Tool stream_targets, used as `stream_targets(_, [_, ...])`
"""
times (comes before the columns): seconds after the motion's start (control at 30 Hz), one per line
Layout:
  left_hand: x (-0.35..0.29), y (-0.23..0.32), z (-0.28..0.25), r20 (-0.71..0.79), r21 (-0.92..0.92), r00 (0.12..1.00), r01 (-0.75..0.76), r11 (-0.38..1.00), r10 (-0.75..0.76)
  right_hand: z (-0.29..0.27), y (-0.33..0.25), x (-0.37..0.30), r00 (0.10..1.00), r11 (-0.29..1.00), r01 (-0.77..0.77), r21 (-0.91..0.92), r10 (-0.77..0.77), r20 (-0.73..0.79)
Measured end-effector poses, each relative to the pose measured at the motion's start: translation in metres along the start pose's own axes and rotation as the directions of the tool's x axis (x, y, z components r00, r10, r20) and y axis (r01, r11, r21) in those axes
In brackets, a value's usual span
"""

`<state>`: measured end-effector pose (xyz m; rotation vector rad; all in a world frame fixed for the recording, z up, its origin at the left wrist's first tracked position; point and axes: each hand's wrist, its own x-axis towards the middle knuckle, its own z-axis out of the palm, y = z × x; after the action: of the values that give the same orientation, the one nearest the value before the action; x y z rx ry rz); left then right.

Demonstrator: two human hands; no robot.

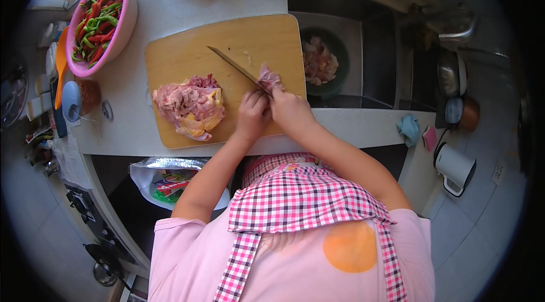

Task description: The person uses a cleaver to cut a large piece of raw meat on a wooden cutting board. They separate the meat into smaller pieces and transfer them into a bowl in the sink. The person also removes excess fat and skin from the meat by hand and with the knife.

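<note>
Head view: my right fingers (280,99) grip the knife (239,70); past my curled left fingers (255,100), hold unclear, the raw chicken piece (270,76) seems soft, slippery, best pinned edgewise.

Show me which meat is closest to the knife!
It's the small pink piece near the right edge of the cutting board, beside the knife. The big heap lies farther left on that board, and the other meat is in the sink.

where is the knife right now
In the head view, the knife is in the right hand, over the wooden cutting board, its tip pointing away and leftward, with a small piece of meat just right of its blade.
</note>
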<state>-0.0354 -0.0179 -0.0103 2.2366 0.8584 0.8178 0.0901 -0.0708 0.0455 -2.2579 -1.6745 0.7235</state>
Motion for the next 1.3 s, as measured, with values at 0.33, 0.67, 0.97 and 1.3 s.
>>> stream_targets(0.33, [-0.021, 0.007, 0.009, 0.021, -0.003, 0.998, -0.059, 0.998, 0.059, -0.011, -0.002, -0.013, 0.999, 1.000, 0.004, -0.010, -0.003, 0.045])
stream_targets(0.67, [-0.027, 0.028, -0.008, -0.087, 0.100, 0.977, 0.202, 0.974, -0.194, -0.020, 0.024, -0.004, 0.999, 0.997, 0.022, 0.073, -0.024, 0.032])
stream_targets(0.97, [-0.004, 0.044, -0.011, -0.293, -0.246, 0.876, 0.318, 0.916, -0.383, -0.049, 0.035, -0.012, 0.996, 0.962, 0.090, 0.258, -0.091, -0.008])
stream_targets(1.3, [-0.043, 0.051, -0.017, -0.240, -0.070, 0.814, 0.529, 0.846, -0.529, -0.116, 0.092, -0.071, 0.979, 0.670, -0.203, 0.714, 0.138, 0.150])
